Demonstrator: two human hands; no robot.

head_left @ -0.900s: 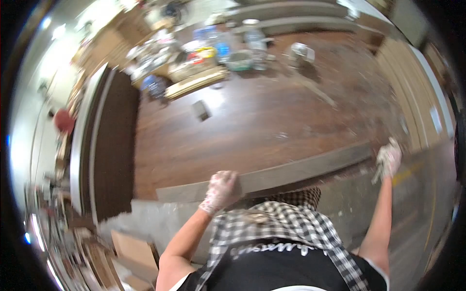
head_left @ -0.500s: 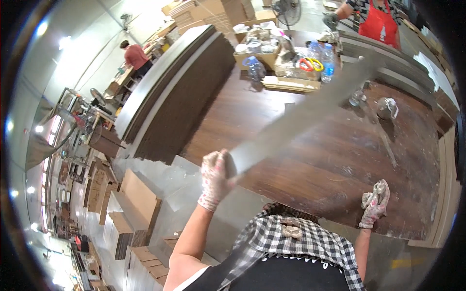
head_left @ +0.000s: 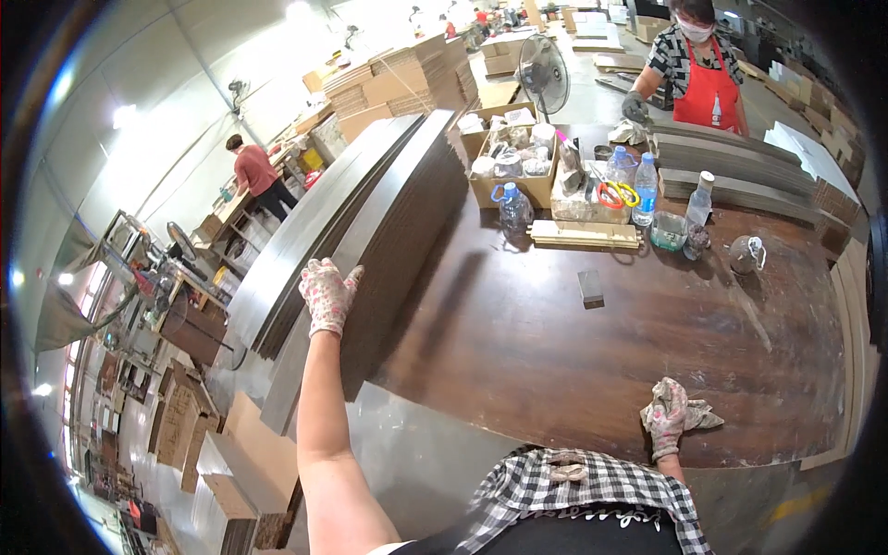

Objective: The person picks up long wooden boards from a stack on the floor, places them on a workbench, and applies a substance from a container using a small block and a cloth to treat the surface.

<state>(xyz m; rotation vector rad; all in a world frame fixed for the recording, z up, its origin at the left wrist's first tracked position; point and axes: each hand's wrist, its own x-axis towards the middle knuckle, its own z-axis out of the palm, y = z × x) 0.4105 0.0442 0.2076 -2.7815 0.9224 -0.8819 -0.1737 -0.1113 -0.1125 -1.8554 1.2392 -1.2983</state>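
Observation:
A long grey plank [head_left: 407, 180] lies along the top of the nearer stack of planks [head_left: 407, 268] at the left, its near end jutting past the stack. My left hand [head_left: 330, 294], in a patterned glove, spans this plank from above, thumb towards the right edge and fingers towards the left. At the table's front right, my gloved right hand [head_left: 668, 421] is closed on a crumpled, stained rag [head_left: 705, 416] resting on the brown tabletop [head_left: 518, 370]. A small dark block [head_left: 590, 289] lies on the table between my hands and the bottles.
Along the back stand a carton of containers [head_left: 518, 190], a blue-capped jug [head_left: 514, 211], scissors [head_left: 618, 194], a water bottle [head_left: 645, 190] and thin strips [head_left: 585, 234]. Another plank stack [head_left: 740, 171] is at the far right, near a person in a red apron [head_left: 710, 92]. Cartons [head_left: 236, 462] stand lower left.
My left hand has swung the plank leftward from over the table onto the stack. My right hand has moved slightly left with the rag, and more of the room's far side shows.

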